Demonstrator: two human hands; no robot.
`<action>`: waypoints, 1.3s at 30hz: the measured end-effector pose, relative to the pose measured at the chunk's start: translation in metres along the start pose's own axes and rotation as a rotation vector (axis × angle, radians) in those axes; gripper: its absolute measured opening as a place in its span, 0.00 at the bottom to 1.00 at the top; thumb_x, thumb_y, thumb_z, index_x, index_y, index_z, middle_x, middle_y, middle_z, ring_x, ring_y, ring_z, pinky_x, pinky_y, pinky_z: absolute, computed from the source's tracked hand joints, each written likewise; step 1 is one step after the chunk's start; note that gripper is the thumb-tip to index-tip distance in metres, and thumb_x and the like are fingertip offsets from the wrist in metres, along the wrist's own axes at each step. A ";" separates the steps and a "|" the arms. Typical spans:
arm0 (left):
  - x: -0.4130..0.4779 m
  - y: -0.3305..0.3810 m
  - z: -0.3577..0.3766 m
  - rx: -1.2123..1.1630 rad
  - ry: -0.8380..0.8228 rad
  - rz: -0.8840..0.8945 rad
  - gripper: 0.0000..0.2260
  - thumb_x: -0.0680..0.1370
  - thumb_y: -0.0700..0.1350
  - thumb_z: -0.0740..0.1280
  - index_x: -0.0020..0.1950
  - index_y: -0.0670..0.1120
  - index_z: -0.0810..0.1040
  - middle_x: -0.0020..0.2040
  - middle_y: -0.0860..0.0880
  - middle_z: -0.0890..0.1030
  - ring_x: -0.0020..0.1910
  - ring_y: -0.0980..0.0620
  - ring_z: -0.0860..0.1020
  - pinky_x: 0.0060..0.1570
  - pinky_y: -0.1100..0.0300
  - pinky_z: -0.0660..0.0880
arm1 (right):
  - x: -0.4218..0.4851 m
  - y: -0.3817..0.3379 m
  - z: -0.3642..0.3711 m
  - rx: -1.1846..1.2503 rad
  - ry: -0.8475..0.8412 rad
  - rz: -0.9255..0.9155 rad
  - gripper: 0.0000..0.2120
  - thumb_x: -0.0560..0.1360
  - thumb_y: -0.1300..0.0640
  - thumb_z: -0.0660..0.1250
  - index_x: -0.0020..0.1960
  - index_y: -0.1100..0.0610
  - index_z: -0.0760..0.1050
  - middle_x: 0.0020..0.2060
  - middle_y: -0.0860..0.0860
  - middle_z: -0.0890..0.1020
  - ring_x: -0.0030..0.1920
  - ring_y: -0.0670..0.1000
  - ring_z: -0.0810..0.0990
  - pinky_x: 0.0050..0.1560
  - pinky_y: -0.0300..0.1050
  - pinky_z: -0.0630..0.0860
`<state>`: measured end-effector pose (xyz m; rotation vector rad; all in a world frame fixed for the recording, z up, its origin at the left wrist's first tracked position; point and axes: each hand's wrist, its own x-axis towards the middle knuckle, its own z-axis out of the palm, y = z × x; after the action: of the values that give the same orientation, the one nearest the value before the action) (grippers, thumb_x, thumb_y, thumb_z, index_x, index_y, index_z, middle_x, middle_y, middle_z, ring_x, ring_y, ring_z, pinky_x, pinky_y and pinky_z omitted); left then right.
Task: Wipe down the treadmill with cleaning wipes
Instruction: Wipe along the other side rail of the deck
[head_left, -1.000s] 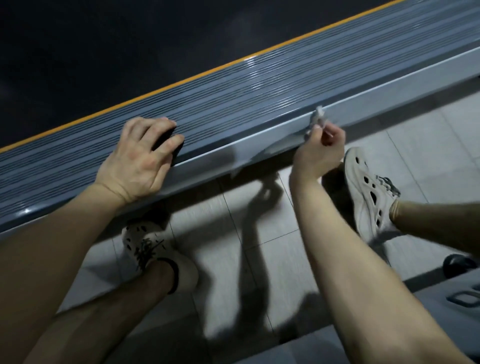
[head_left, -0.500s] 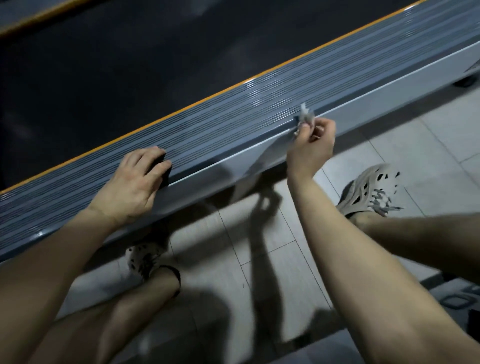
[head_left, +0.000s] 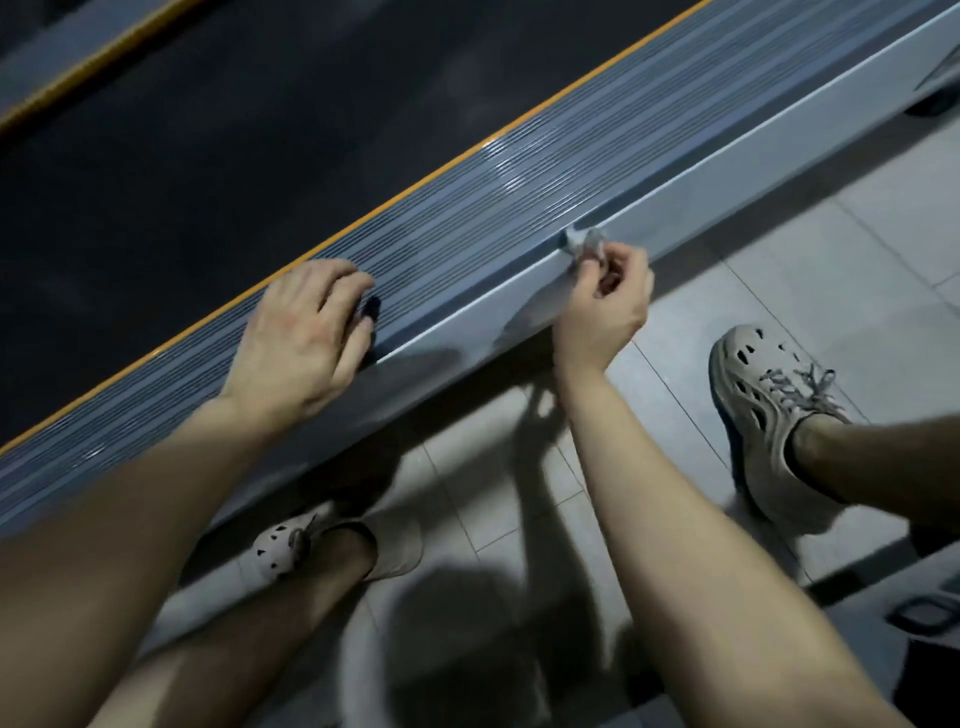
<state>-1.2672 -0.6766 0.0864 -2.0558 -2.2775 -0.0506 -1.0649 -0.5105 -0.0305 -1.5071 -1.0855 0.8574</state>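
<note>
The treadmill's grey ribbed side rail (head_left: 467, 218) runs diagonally from lower left to upper right, with a yellow stripe and the black belt (head_left: 234, 130) beyond it. My right hand (head_left: 602, 306) pinches a small crumpled white wipe (head_left: 584, 241) against the rail's outer edge. My left hand (head_left: 301, 338) rests on the ribbed top of the rail further left, fingers curved over the surface and holding nothing.
Pale floor tiles (head_left: 831, 260) lie beside the treadmill. My two feet in perforated light shoes stand there, the left shoe (head_left: 291, 545) close under the rail and the right shoe (head_left: 763, 415) further out. A dark object (head_left: 924, 613) sits at the lower right.
My right foot has stepped outward to the right and my view has shifted along the rail. The wipe stays pinched at the rail's edge, and my left hand stays on the rail.
</note>
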 end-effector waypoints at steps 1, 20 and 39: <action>0.015 0.008 0.005 -0.023 0.011 0.020 0.19 0.86 0.49 0.62 0.73 0.40 0.75 0.70 0.39 0.75 0.69 0.37 0.74 0.70 0.40 0.71 | 0.007 -0.003 0.001 0.021 0.039 0.015 0.03 0.77 0.64 0.70 0.50 0.59 0.81 0.47 0.52 0.79 0.44 0.43 0.77 0.47 0.41 0.76; 0.089 0.031 0.052 -0.147 0.042 0.121 0.23 0.82 0.38 0.62 0.77 0.42 0.75 0.77 0.39 0.72 0.78 0.37 0.70 0.74 0.35 0.66 | -0.082 -0.009 0.007 0.130 -0.338 -0.062 0.06 0.78 0.71 0.71 0.47 0.62 0.79 0.46 0.56 0.78 0.47 0.54 0.78 0.52 0.57 0.76; 0.088 0.024 0.057 -0.145 0.063 0.138 0.21 0.83 0.37 0.60 0.77 0.40 0.75 0.76 0.37 0.73 0.77 0.35 0.71 0.73 0.37 0.66 | -0.122 0.074 0.015 -0.038 -0.675 0.461 0.06 0.73 0.62 0.73 0.46 0.52 0.81 0.40 0.48 0.85 0.40 0.47 0.80 0.45 0.45 0.76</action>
<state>-1.2536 -0.5824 0.0360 -2.2410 -2.1489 -0.2757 -1.1046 -0.6239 -0.1086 -1.5639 -1.2386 1.7622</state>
